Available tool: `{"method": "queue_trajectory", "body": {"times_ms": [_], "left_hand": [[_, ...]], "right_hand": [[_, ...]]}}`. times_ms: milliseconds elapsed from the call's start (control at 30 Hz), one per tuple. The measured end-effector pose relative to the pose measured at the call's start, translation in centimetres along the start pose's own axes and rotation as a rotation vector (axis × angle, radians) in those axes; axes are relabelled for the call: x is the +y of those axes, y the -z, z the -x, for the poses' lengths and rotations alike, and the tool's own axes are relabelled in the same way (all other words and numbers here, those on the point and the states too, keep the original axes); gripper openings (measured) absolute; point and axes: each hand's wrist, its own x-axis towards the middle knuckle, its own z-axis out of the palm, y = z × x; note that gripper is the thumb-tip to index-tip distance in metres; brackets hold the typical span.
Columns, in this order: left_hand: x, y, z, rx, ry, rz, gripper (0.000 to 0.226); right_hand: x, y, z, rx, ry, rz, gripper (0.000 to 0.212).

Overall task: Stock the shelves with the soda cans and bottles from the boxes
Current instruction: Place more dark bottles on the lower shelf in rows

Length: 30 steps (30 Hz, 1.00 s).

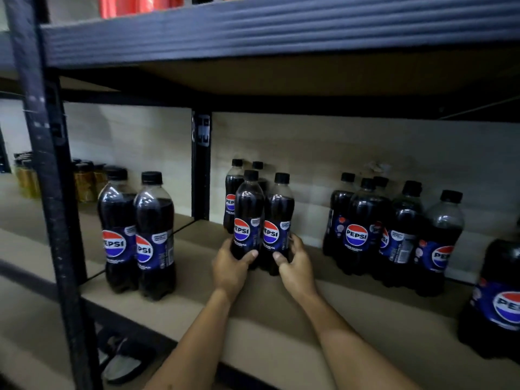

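Bottles go onto the shelf (281, 313) two at a time, one per hand.
Left hand (229, 267) curls round the left bottle (249, 218) and right hand (295, 266) round the right bottle (277, 223), both gripped low, likely to slide them upright against the back pair (235, 192).

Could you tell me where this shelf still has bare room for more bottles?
Bare shelf board lies between the left pair and the held bottles, and along the front edge. The right cluster is crowded.
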Motion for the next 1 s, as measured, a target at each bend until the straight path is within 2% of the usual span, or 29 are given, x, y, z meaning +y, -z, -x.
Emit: {"method": "queue_trajectory", "body": {"times_ms": [167,467,1000], "left_hand": [[0.1,2.1,1.0,-0.053,0.037,-0.092,0.06],[-0.1,2.0,0.6,-0.059,0.051,-0.178,0.052],[0.0,1.8,0.3,-0.055,0.06,-0.17,0.049]], "right_hand": [[-0.7,-0.8,1.2,-0.054,0.053,-0.024,0.056],[-0.9,-0.6,1.4,-0.049,0.053,0.007,0.052],[-0.6,-0.4,1.3,-0.076,0.066,0.042,0.054]]}}
